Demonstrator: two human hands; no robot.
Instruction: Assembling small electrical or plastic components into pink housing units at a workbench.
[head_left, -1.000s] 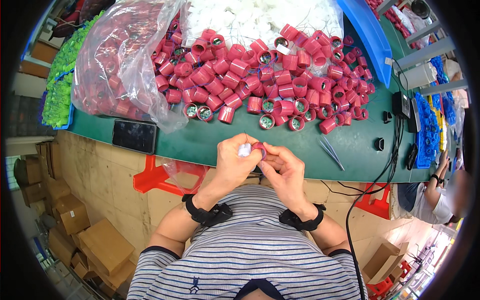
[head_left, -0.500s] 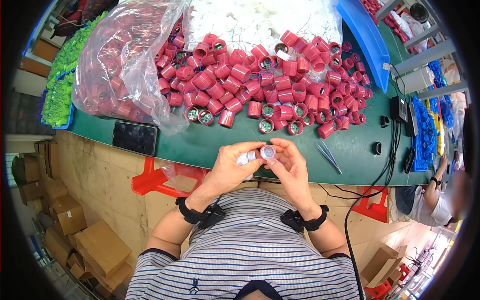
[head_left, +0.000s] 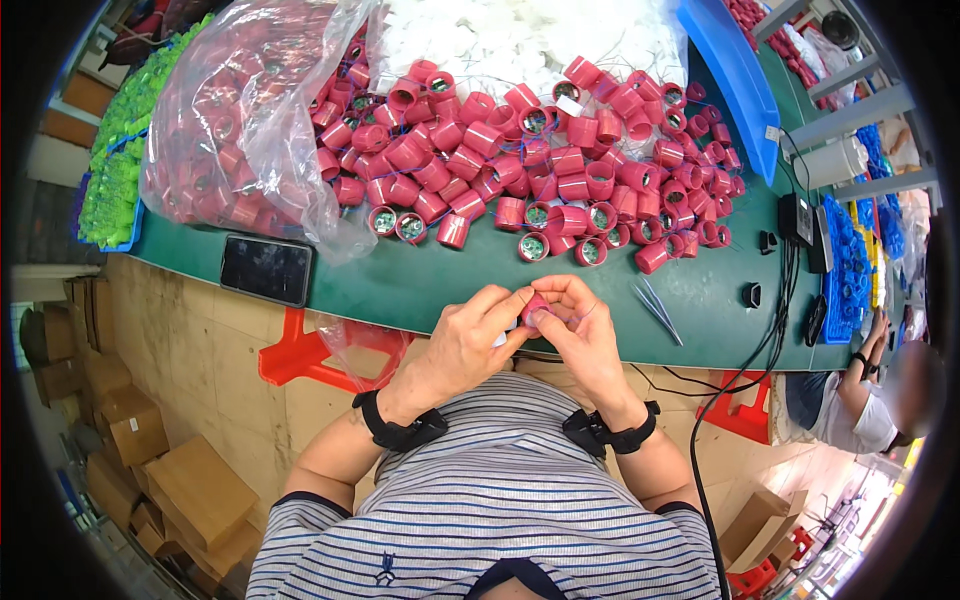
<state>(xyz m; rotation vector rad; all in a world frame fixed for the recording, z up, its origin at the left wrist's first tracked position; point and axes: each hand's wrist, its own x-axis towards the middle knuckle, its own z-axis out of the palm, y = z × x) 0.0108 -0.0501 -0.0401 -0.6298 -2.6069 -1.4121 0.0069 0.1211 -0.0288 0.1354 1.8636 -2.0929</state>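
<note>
Both grips are closed, and everything meets at one small red cup (head_left: 535, 307), pinched between the left grip (head_left: 466, 335) and the right grip (head_left: 584, 325), right over the near edge of the surface (head_left: 400, 287), about midway along. The left fingers hold its left side, the right thumb presses the near side, and there's a pale piece (head_left: 499, 340) tucked into the left grip too! How far that piece sits from the cup's mouth I cannot tell; the fingers cover it.

For good handling here, I'd say let the left be the anchor and the right do the fine pressing, thumb light and square so the cup doesn't tip. Mind any thin wire, too: a strand caught under a fingertip could tug. And a touch further in from that near edge would be safer, since a slip here could drop to the floor.

Moving out: tweezers (head_left: 668, 326) lie to the right, near the same edge, within easy reach. Farther in, the heap of red cups (head_left: 480, 165) fills the middle, several front ones showing green boards. White pieces (head_left: 540, 45) crowd the far side, a clear bag (head_left: 240, 130) of cups slumps toward the far left corner, and a phone (head_left: 266, 270) lies by the near edge at left. Black cables (head_left: 791, 275) trail down the right end: elbows clear of those, please!
</note>
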